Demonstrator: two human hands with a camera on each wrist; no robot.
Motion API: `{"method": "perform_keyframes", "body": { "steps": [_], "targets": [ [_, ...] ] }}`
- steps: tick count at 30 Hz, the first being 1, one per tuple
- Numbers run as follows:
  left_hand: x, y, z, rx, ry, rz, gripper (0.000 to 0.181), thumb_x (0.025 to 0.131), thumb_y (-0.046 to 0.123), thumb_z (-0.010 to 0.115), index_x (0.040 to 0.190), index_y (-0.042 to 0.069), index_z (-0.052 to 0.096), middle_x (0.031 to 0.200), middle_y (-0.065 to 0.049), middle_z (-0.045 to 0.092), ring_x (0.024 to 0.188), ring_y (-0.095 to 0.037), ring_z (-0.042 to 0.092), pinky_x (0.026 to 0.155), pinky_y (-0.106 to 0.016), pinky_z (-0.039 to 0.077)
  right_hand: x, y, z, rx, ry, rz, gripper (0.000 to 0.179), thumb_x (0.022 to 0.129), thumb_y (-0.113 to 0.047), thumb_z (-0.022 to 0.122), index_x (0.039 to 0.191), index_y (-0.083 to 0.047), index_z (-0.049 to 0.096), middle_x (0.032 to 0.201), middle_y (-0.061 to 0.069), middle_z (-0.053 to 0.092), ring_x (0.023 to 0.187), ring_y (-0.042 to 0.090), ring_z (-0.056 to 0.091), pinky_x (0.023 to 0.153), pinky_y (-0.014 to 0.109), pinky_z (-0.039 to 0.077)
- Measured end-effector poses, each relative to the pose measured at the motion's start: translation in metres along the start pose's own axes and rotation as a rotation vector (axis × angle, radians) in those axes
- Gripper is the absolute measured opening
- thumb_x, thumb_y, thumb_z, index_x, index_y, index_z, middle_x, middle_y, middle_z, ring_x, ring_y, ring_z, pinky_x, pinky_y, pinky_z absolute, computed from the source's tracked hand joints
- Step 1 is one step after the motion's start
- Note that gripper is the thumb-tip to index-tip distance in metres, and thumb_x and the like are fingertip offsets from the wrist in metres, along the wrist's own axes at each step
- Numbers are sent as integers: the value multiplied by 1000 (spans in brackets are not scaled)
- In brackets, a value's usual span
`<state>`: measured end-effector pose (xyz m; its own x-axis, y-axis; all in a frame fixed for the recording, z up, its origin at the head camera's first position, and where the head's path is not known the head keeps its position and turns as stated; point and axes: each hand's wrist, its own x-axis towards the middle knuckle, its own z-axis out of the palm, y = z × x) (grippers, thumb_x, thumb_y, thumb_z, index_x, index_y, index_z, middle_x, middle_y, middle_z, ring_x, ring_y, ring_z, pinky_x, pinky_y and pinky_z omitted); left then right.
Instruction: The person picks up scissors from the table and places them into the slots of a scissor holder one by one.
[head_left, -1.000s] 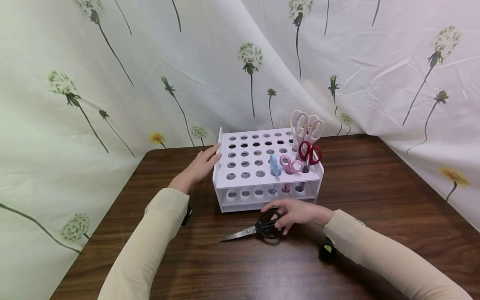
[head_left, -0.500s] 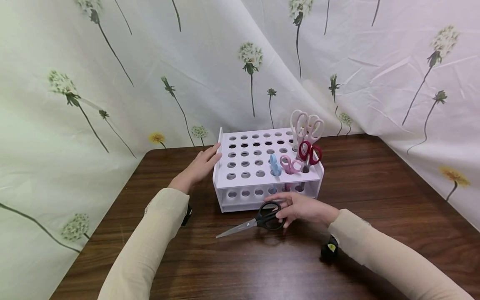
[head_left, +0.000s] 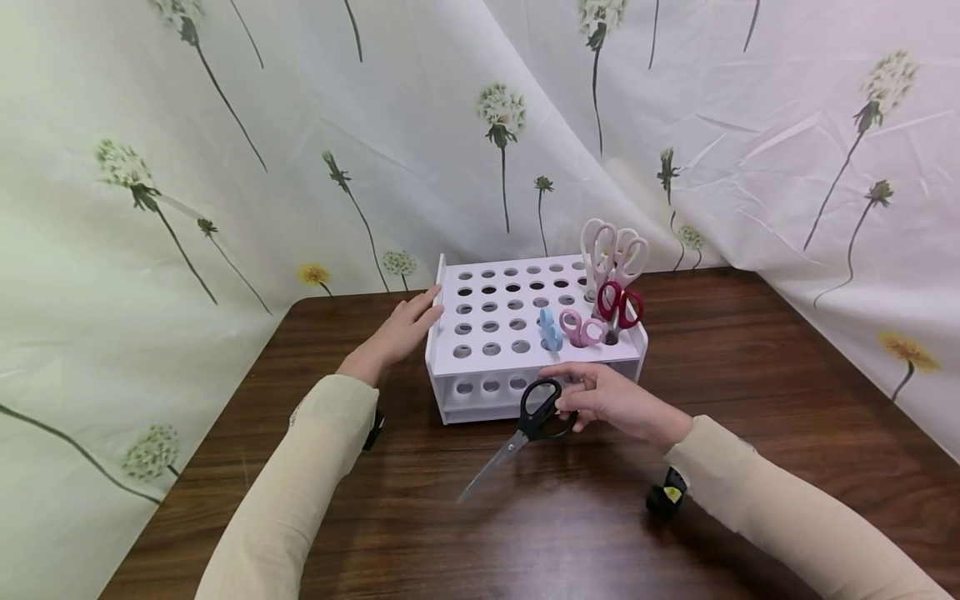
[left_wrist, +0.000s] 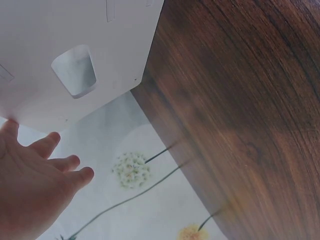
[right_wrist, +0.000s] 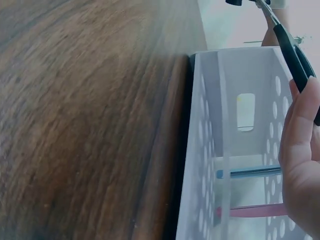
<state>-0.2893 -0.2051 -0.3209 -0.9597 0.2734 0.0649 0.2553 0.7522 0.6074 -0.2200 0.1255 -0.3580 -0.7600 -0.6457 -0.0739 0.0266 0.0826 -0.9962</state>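
Observation:
Black-handled scissors [head_left: 531, 423] hang from my right hand [head_left: 611, 402], which pinches one of their handle loops in front of the rack. Their blades slant down and to the left, above the table. In the right wrist view, the black handle [right_wrist: 295, 57] passes between thumb and fingers of the right hand [right_wrist: 302, 150]. My left hand [head_left: 401, 329] rests with extended fingers against the left side of the white perforated rack [head_left: 491, 367]. The left wrist view shows that hand [left_wrist: 37, 185] with its fingers spread, touching the rack's side panel [left_wrist: 115, 60].
Light blue scissors [head_left: 550, 331], pink scissors [head_left: 582, 328] and red scissors [head_left: 621, 306] stand in the rack's right holes. White scissors [head_left: 592, 258] and pale pink scissors [head_left: 628, 258] stand behind them. The brown table [head_left: 750, 375] meets a flower-print cloth [head_left: 420, 125].
My right hand has lifted the black scissors up from the table toward the rack, and their blades now tip more steeply downward. The left hand has stayed at the rack's side.

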Motion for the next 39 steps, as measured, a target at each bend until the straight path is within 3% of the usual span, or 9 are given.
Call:
{"method": "perform_keyframes", "body": {
  "steps": [9, 17, 23, 29, 34, 39],
  "targets": [
    [-2, 2, -1, 3, -8, -14, 57, 99, 47, 28, 149, 23, 16, 152, -8, 16, 136, -38, -4, 106, -53, 6, -3, -14, 3, 10, 97, -80, 48, 86, -1, 61, 131, 4, 45, 76, 8, 61, 50, 11, 48, 58, 31, 52],
    [-1, 2, 0, 10, -4, -13, 58, 99, 47, 27, 149, 21, 16, 152, -9, 15, 136, -39, -4, 106, -54, 5, -7, -35, -2, -13, 183, -137, 44, 87, -6, 62, 128, 3, 48, 79, 14, 63, 64, 16, 59, 59, 33, 53],
    [-2, 3, -1, 1, -1, -13, 57, 99, 46, 28, 149, 22, 16, 151, -8, 16, 136, -38, -4, 106, -54, 6, -9, -49, -6, -17, 235, -180, 41, 88, -5, 61, 127, 2, 50, 79, 18, 64, 63, 18, 60, 56, 32, 53],
    [-1, 3, -1, 6, 0, -2, 56, 99, 45, 28, 149, 21, 17, 151, -10, 17, 136, -38, -3, 106, -52, 5, -7, -61, -10, -12, 292, -191, 41, 89, -7, 61, 127, 2, 50, 74, 13, 63, 61, 16, 58, 55, 29, 52],
    [0, 3, -1, 9, 4, 3, 56, 99, 45, 28, 149, 20, 17, 151, -10, 17, 136, -39, -2, 106, -52, 5, -3, -70, -14, 32, 322, -243, 41, 89, -3, 58, 126, 7, 46, 76, 8, 63, 66, 15, 61, 54, 27, 51],
    [0, 2, 0, 12, 2, -10, 58, 99, 47, 28, 149, 22, 16, 151, -9, 16, 136, -38, -3, 106, -53, 5, -3, -83, -19, 140, 348, -326, 29, 90, 2, 55, 118, 3, 52, 79, 8, 64, 64, 15, 62, 53, 24, 50]
  ]
}}
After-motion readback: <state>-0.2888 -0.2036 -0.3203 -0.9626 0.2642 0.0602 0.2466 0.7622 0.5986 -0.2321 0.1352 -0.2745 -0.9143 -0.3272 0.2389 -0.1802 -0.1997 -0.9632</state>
